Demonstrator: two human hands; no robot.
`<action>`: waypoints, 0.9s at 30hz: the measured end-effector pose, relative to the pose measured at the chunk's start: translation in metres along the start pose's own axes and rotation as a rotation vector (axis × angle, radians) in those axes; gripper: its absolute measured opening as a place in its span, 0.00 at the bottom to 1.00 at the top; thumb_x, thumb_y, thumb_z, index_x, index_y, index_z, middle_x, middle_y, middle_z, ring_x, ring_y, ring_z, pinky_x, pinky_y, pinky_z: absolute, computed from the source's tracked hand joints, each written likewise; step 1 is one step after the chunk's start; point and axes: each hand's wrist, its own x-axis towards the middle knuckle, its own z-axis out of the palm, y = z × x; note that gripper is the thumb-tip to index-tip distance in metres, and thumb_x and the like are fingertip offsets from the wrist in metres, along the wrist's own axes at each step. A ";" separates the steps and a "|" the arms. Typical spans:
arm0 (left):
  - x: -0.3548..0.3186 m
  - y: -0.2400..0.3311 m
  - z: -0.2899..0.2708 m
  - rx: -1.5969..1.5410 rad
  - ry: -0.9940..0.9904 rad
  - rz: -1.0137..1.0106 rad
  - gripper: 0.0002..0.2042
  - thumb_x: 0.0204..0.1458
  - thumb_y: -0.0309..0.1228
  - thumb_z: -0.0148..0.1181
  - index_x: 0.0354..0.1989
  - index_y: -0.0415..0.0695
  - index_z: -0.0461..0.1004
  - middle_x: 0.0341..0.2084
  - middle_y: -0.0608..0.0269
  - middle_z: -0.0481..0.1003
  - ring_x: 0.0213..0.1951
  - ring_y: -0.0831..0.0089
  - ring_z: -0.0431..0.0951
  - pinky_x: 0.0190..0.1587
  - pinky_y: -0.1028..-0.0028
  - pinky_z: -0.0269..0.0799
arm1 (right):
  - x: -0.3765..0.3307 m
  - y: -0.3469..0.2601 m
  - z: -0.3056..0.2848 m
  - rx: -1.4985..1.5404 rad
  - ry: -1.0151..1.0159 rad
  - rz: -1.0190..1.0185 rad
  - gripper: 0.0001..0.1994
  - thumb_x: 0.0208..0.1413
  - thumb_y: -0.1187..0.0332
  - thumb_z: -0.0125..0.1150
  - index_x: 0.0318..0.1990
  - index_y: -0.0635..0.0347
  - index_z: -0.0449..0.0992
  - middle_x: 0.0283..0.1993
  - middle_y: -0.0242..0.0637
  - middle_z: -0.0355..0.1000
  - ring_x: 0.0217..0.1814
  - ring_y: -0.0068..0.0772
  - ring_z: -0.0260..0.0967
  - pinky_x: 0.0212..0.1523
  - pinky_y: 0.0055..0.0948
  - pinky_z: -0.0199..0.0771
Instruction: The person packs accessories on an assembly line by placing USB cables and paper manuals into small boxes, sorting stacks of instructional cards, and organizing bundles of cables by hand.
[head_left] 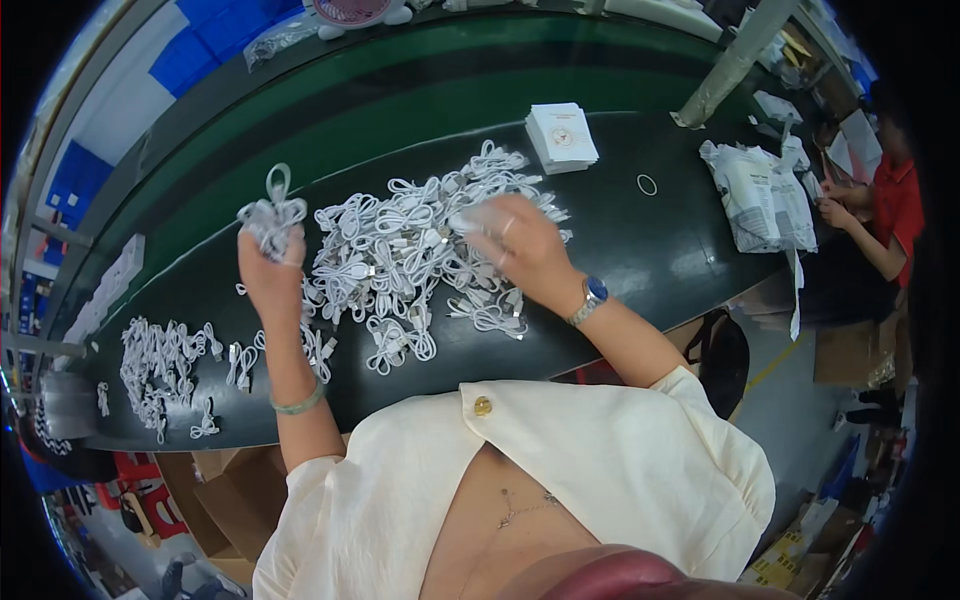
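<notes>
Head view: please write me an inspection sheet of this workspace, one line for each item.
Surface: dark green table, long, with a glossy top.
Job's things: big pile of coiled white cables at the centre; smaller pile at the left.
Clutter: stack of white cards; a thin ring; white bags.
Grippers: left hand raised, shut on a bunch of cables; right hand on the big pile, motion-blurred.
Cables: all white, coiled, none hanging off the edge.
Surroundings: a person in red at the far right; cardboard boxes under the table.
</notes>
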 end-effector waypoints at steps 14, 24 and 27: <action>-0.016 0.078 0.065 0.635 -0.701 0.598 0.38 0.34 0.46 0.69 0.55 0.39 0.65 0.54 0.49 0.65 0.56 0.50 0.62 0.57 0.58 0.57 | 0.033 0.072 -0.061 -0.534 0.028 0.515 0.28 0.47 0.58 0.64 0.52 0.67 0.67 0.53 0.52 0.66 0.56 0.50 0.63 0.56 0.40 0.63; -0.016 0.113 0.099 0.224 -0.696 0.696 0.27 0.41 0.39 0.66 0.50 0.39 0.69 0.51 0.50 0.68 0.56 0.50 0.63 0.58 0.58 0.56 | 0.048 0.121 -0.040 -0.728 -0.187 0.895 0.47 0.39 0.55 0.69 0.65 0.66 0.50 0.53 0.56 0.63 0.54 0.55 0.64 0.51 0.45 0.68; -0.021 0.116 0.108 0.066 -0.729 0.672 0.23 0.43 0.34 0.65 0.48 0.40 0.70 0.48 0.52 0.70 0.54 0.51 0.65 0.57 0.60 0.58 | 0.050 0.132 -0.043 -0.656 -0.156 0.918 0.46 0.38 0.58 0.69 0.65 0.63 0.51 0.54 0.55 0.62 0.55 0.55 0.63 0.51 0.46 0.68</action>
